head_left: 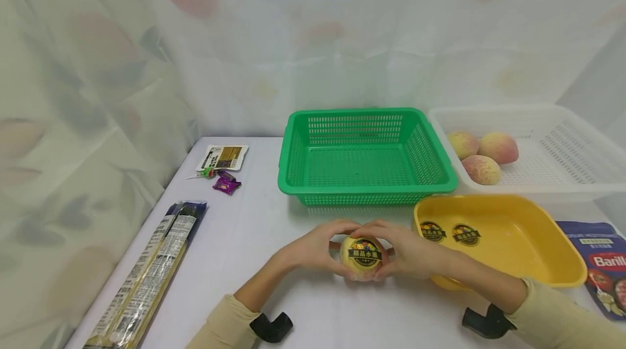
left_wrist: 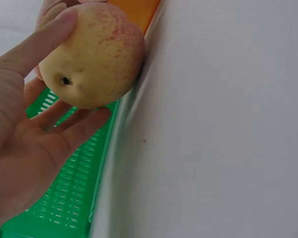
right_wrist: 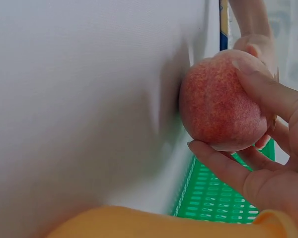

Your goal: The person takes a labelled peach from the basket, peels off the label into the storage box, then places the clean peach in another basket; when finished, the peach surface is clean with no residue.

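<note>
Both hands hold one peach (head_left: pixel 362 258) between them, low over the white table. A round black label with a fruit picture faces up on it. My left hand (head_left: pixel 325 245) grips its left side, thumb near and fingers beyond. My right hand (head_left: pixel 411 251) grips the right side the same way. The left wrist view shows the yellowish side of the peach (left_wrist: pixel 94 59) with a small dark pit. Red skin of the peach (right_wrist: pixel 218 104) fills the right wrist view, under the right thumb. Two similar round labels (head_left: pixel 466 234) are in the yellow basin (head_left: pixel 528 245), right of the hands.
A green basket (head_left: pixel 288 167) stands behind the hands. A white basket (head_left: pixel 562 191) at the back right holds three peaches (head_left: pixel 498 148). On the left lie a long plastic packet (head_left: pixel 146 278), a flat sachet (head_left: pixel 222 157), and small sweets (head_left: pixel 226 185). A Barilla pouch (head_left: pixel 603 267) lies far right.
</note>
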A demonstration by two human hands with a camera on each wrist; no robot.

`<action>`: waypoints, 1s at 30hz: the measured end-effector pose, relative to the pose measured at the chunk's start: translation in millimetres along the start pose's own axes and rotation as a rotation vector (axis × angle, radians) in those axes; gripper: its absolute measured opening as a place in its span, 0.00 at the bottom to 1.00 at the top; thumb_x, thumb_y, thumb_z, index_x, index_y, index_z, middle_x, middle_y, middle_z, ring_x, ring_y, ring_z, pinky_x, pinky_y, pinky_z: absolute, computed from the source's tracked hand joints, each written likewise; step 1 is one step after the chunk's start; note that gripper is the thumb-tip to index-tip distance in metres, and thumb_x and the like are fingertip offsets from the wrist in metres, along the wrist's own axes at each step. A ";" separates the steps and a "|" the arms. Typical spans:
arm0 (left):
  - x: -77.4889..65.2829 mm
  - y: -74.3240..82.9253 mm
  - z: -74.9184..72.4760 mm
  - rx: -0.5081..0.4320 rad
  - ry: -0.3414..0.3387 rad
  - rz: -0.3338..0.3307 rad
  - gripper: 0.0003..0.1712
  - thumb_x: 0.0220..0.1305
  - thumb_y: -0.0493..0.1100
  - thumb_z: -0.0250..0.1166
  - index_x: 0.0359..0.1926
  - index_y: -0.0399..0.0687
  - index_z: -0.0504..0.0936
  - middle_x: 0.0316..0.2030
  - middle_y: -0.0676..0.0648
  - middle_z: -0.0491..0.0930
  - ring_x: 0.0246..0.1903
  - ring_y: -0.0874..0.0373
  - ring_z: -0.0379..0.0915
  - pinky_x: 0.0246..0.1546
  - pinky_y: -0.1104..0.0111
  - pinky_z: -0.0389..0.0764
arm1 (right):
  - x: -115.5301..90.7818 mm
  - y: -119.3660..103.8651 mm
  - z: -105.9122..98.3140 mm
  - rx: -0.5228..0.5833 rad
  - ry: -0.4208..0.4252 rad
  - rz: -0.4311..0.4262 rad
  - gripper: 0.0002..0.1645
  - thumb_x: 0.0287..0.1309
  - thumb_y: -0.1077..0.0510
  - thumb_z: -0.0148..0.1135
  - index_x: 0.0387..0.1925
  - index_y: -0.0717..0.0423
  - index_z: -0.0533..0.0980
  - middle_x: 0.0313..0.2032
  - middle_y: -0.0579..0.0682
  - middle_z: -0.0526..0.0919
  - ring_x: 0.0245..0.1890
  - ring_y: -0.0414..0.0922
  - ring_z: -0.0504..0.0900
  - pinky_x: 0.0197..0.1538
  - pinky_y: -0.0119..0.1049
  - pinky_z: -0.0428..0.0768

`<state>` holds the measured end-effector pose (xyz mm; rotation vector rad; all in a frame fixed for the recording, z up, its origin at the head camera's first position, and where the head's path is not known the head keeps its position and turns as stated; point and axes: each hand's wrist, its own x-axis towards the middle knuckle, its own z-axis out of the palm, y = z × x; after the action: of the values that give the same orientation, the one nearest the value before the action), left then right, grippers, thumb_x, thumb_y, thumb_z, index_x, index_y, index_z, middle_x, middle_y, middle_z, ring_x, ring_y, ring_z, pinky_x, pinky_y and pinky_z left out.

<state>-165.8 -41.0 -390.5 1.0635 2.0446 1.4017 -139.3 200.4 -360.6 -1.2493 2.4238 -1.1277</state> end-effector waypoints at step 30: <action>-1.3 3.3 2.5 -0.038 0.054 -0.011 0.40 0.44 0.33 0.78 0.60 0.42 0.72 0.55 0.47 0.69 0.56 0.53 0.66 0.51 0.69 0.77 | -22.7 -21.9 -13.1 0.967 0.120 0.806 0.23 0.64 0.52 0.60 0.49 0.68 0.74 0.38 0.57 0.83 0.34 0.49 0.85 0.40 0.42 0.84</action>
<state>-162.0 -39.9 -388.5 1.0076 2.0500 1.4720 -117.8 217.0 -339.9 0.0837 1.6759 -1.7079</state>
